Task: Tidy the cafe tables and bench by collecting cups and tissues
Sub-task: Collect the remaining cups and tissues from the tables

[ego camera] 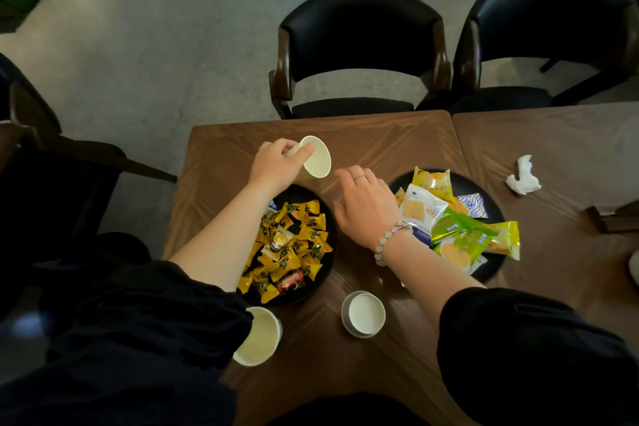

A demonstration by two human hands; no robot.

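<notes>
At frame centre, wooden table (pixel 380 135): brown top that carries two black plates and three cups; it sits edge to edge with a second table (pixel 553 135) at the right.
Chairs: two black chairs with wooden arms, one (pixel 359 17) at the first table's far edge, the other (pixel 553 10) just right of it.
Snack plate (pixel 484 190): right of centre, piled with yellow, white and green packets.
Candy plate (pixel 311 192): left of centre, heaped with yellow wrapped sweets, partly under the left forearm.
Left hand (pixel 276 164): upper centre, fingers and thumb curled round the tilted paper cup (pixel 316 162), whose mouth faces right.
Right hand (pixel 366 204): between the two plates, fingers loosely bent and slightly spread, holding nothing; ring and bead bracelet (pixel 389 242) worn; contact with the table cannot be told.
Upright cup (pixel 363 314): lower centre, standing near the table's front edge.
Second upright cup (pixel 257 335): lower left, beside the black sleeve.
Crumpled tissue (pixel 523 176): white, on the second table, right of the snack plate.
</notes>
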